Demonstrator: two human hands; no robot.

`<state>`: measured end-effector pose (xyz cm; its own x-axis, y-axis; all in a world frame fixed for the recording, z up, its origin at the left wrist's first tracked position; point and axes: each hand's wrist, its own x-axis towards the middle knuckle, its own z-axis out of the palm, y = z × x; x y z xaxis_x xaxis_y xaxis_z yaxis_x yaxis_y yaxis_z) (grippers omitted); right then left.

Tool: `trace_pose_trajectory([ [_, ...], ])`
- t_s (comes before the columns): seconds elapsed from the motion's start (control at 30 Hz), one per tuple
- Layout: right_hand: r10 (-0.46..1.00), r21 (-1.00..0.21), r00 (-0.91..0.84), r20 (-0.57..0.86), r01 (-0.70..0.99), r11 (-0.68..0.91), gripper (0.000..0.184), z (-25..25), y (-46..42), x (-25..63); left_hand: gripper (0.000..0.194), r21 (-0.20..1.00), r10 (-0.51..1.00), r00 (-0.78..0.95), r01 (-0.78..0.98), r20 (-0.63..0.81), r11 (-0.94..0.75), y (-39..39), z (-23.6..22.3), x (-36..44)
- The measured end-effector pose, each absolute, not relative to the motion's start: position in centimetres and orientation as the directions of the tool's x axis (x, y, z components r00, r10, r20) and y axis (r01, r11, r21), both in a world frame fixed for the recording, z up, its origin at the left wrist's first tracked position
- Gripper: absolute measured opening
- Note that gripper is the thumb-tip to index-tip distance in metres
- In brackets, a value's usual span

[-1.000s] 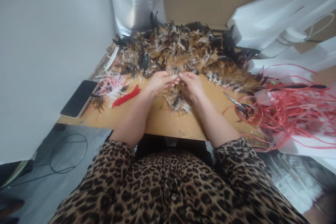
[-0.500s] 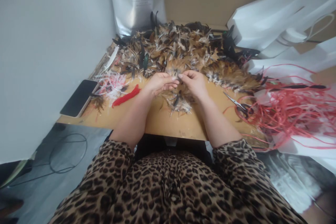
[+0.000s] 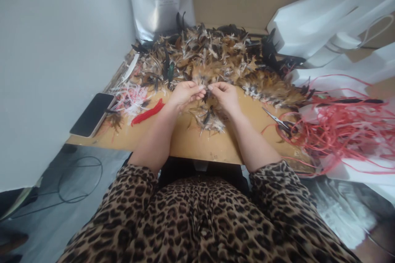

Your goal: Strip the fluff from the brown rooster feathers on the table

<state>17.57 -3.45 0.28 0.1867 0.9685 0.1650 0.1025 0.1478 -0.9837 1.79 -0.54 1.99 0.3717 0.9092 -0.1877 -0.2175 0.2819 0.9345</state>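
Here, the left hand point(image 3: 185, 94) pinches feathers point(image 3: 202, 77); anything the right hand point(image 3: 225, 96) pinches is indistinct.

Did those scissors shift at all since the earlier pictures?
No, the scissors have not visibly moved: judged against the table, they lie in the same spot, blades angled the same way beside the pink ribbons.

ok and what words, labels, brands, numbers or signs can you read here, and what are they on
"PPGZ": on the silver bag standing behind the feather pile.
Small lines under "PPGZ" on the same bag: too small and blurred to read.
No other text can be made out.
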Motion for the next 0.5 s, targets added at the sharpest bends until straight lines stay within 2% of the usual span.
trace_pose_trajectory([
  [0.07,0.973,-0.973,0.149,0.176,0.179,0.148,0.019,-0.4,-3.2,17.8,0.017,0.929,0.942,0.297,-0.282,-0.155,0.242,-0.2,2.3,1.5],
  [0.17,0.992,-0.914,0.016,0.123,0.392,0.107,0.015,-1.3,-3.0,17.9,0.018,0.918,0.964,0.231,-0.337,-0.135,0.21,0.1,2.4,1.1],
  [0.27,0.997,-0.761,-0.052,0.049,0.645,0.071,0.017,-1.4,-3.2,17.3,0.018,0.922,0.964,0.238,-0.333,-0.119,0.197,0.2,2.3,1.0],
  [0.33,0.998,-0.64,-0.048,0.05,0.765,0.069,0.019,-1.2,-3.4,16.5,0.018,0.931,0.962,0.247,-0.312,-0.113,0.189,0.2,2.1,1.1],
  [0.43,0.996,-0.495,-0.039,0.084,0.866,0.076,0.012,-0.7,-3.5,15.3,0.019,0.937,0.961,0.255,-0.296,-0.111,0.187,0.2,1.9,1.3],
  [0.5,0.995,-0.444,-0.043,0.092,0.893,0.08,0.008,-0.7,-3.5,15.1,0.019,0.934,0.959,0.262,-0.305,-0.106,0.187,0.2,1.9,1.3],
])
